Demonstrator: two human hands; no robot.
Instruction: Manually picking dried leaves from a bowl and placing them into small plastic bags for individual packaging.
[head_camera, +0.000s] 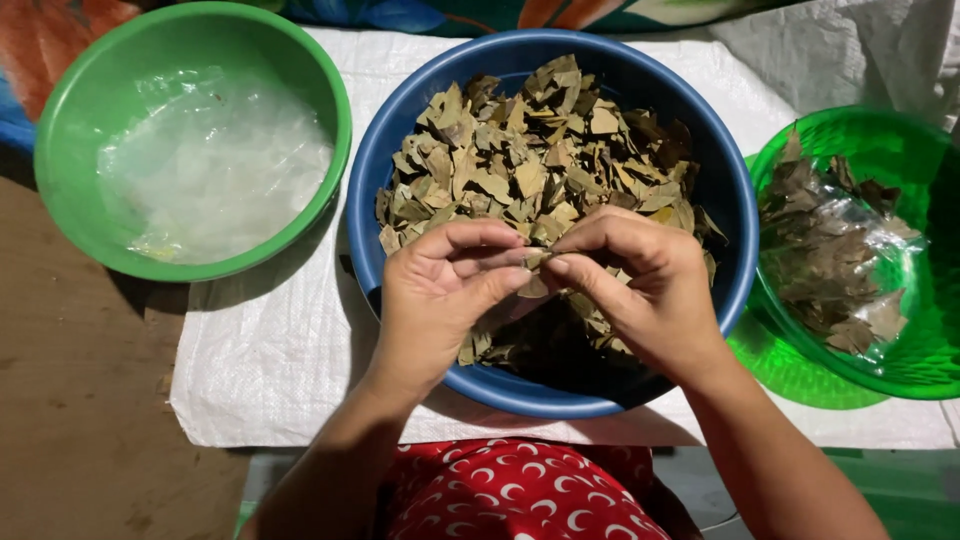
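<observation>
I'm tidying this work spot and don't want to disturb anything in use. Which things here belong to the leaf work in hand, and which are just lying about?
In use:
- left hand and right hand, pinching one dry leaf together
- blue basin of dry leaves
- green basket with bagged leaves
- green bowl of clear plastic bags

Lying about:
- white woven sheet underneath
- patterned cloth at the back

Left hand (440, 290) and right hand (640, 285) pinch one dry leaf (535, 258) together over a blue bowl (400, 130) of leaves, between two green bowls.
</observation>
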